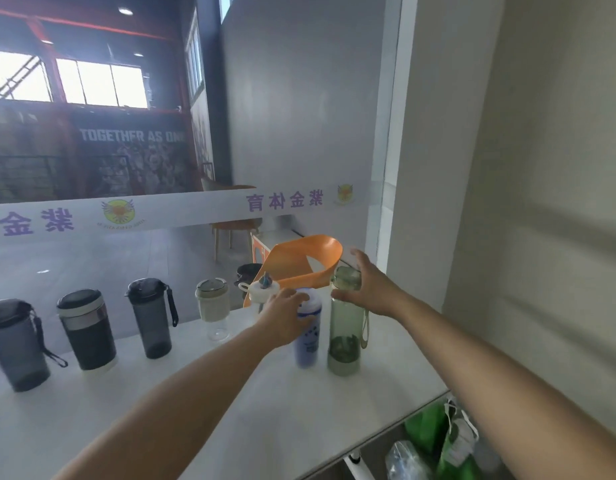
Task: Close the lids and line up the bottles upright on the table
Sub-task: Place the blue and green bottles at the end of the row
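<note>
A white counter (202,407) is seen from above, with a row of bottles stood upright along its far side. From the left, a large smoky grey bottle (13,344) with a black strap, a dark tumbler (88,329) with a pale band under its black lid, a slimmer smoky bottle (150,317) with a black carry loop, and a small clear bottle (213,308) with a cream sleeve and a capped top are placed well apart from one another. Further right, a white-lidded bottle (263,291) with a small blue spout is partly hidden behind the left hand (285,315). The left hand's fingers are wrapped around the upper part of a blue and white bottle (308,336), which is held upright on the counter. Just beside it, to the right, a tall green translucent bottle (344,323) is stood upright with its lid on; the right hand (372,289) is laid against its top, the fingers curled about the lid and neck. An orange chair (306,259) is set behind the counter's far edge, and a dark lidded object (247,271) is glimpsed beside it. Green bags (438,441) are seen below the counter's right end
</note>
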The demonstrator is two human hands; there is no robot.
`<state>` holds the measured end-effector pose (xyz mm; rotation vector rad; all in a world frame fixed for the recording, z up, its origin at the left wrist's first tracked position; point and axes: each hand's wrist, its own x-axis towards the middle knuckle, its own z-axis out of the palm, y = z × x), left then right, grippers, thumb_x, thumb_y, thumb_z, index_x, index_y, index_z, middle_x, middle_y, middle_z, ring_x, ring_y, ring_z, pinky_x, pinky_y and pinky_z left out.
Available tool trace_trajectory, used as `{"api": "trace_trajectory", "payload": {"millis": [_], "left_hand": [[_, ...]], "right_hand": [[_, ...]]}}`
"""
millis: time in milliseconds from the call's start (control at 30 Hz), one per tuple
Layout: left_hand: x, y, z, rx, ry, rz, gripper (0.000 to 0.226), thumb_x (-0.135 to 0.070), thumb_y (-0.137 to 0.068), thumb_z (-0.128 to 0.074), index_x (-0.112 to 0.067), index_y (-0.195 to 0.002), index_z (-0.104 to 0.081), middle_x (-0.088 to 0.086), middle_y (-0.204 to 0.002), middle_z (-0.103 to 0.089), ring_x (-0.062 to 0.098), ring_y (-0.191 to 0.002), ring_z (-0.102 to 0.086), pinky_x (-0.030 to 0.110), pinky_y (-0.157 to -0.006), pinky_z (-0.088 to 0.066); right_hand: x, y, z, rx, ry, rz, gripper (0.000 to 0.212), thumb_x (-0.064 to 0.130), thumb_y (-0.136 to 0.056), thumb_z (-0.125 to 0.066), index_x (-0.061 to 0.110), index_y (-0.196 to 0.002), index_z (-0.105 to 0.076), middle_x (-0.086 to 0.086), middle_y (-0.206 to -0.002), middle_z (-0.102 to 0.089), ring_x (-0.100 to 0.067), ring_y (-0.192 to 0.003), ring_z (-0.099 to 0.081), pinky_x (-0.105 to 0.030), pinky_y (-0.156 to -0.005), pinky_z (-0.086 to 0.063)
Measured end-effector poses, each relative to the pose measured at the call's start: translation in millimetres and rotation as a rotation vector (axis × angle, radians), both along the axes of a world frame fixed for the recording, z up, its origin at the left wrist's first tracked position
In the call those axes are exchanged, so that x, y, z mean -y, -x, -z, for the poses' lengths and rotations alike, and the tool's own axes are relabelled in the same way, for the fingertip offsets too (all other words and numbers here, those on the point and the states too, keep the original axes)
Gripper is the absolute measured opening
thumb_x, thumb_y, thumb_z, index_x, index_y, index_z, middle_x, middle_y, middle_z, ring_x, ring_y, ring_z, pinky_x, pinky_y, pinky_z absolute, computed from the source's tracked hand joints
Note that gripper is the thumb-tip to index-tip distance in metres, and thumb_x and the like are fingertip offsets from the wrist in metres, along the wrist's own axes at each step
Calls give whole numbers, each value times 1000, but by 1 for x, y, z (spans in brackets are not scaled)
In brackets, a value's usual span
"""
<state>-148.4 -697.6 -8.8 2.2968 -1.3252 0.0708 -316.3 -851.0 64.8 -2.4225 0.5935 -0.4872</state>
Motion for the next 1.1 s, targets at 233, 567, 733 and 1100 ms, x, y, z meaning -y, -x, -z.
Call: {"api": "trace_trajectory", "payload": {"millis": [233,567,733,1100], "left_hand": [[-1,19,27,-210,302,-101,83,-22,-79,-81,-26,-146,-32,5,-148,-36,23,-127,-44,43,-105,-45],[22,19,100,-601,426,-239,68,-27,-67,-82,-38,-119,-40,-4,-118,-61,23,-104,-64,47,-89,-55],[44,14,110,-587,371,-245,67,-29,-69,-85,-27,-123,-46,-2,-118,-63,23,-101,-63,43,-86,-55],[93,-1,111,-543,297,-182,74,-36,-74,-81,-23,-134,-40,-3,-122,-62,23,-104,-63,36,-84,-53]], "right_hand": [[-1,11,83,288,-350,44,109,23,-71,-88,28,-152,-15,10,-137,-48,-14,-120,-53,-27,-82,-50],[7,-8,159,206,-380,153,91,38,-63,-86,29,-138,-35,8,-123,-58,-16,-108,-59,-31,-90,-48],[37,-9,162,198,-356,183,91,41,-61,-86,31,-137,-36,9,-121,-61,-17,-109,-63,-36,-93,-52],[99,-10,155,157,-375,276,96,38,-68,-88,28,-145,-32,2,-135,-57,-24,-121,-57,-32,-96,-44]]}}
